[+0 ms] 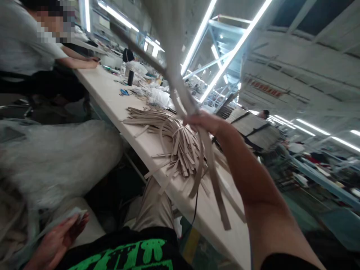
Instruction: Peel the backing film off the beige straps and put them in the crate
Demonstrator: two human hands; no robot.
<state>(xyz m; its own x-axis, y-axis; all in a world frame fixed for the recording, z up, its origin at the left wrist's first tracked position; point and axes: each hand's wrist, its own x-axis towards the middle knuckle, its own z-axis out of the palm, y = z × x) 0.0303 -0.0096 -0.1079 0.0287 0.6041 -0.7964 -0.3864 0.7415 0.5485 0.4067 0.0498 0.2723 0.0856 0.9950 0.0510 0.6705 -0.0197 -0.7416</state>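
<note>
My right hand (206, 122) is raised over the table, fingers closed round several long beige strips (215, 183). Their lower ends hang below the hand, and blurred lengths rise above it to the top of the view. Under and left of that hand, a loose bundle of similar flat strips (182, 146) lies fanned out on the tabletop. Low at the left, near my lap, my left hand (57, 238) has its fingers closed on a small pale item (81, 214), too blurred to name.
The long pale table (105, 99) runs away to the upper left. Clear plastic bags (160, 95) and a dark cylinder (130, 78) stand farther along it. A large translucent sack (56, 157) bulges at left. Another person (28, 41) sits at the table's far left side.
</note>
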